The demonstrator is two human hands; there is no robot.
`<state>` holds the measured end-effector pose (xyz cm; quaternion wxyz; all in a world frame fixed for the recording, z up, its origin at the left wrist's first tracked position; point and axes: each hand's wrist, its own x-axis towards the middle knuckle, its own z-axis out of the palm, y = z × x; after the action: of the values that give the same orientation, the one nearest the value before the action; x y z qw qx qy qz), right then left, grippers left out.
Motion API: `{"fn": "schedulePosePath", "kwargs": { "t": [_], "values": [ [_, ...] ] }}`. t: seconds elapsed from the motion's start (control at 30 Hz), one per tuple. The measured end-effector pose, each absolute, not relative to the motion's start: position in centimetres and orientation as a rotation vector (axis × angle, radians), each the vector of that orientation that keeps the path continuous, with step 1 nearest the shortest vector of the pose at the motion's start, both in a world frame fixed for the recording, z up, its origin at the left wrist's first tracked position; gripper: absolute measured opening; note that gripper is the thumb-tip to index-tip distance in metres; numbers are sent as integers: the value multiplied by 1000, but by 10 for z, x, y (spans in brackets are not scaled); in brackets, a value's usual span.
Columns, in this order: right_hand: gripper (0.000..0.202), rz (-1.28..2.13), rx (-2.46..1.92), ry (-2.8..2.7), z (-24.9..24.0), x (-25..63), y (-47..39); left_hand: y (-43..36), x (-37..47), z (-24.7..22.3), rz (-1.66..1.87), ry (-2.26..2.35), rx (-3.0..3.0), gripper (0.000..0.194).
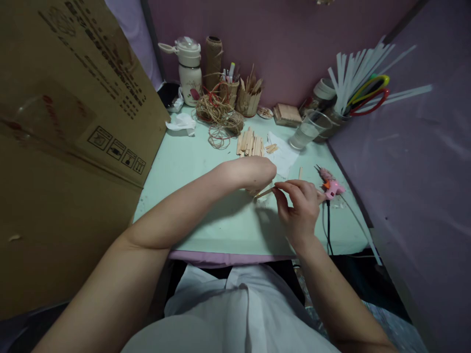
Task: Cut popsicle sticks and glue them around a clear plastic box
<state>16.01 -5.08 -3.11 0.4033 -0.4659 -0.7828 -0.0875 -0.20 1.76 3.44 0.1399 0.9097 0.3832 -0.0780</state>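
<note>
My right hand (300,208) pinches a thin wooden stick (264,192) between thumb and fingertips, low over the table. The stick points left, its tip under my other hand. My left hand (260,171) is bent sharply at the wrist, its back towards me. Most of its fingers are hidden, and something pale, too covered to name, lies just beneath it. Just beyond that hand is a pile of flat wooden sticks (250,142). A pink hot glue gun (333,189) lies to the right of my right hand.
A large cardboard box (73,147) walls off the left. At the back stand a white bottle (190,81), tangled twine (215,110) and stick-covered holders (250,102). Back right are a clear plastic cup (305,135), scissors (380,98) and white glue sticks (349,73). The glue gun's cord (328,225) crosses the front edge.
</note>
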Motion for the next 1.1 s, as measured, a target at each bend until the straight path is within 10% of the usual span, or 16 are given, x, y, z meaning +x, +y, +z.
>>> {"fn": "schedulePosePath", "kwargs": {
  "t": [1.1],
  "values": [
    [4, -186, -1116, -1932, -36, 156, -36, 13, -2, 43, -247, 1152, 2588, 27]
  ]
}}
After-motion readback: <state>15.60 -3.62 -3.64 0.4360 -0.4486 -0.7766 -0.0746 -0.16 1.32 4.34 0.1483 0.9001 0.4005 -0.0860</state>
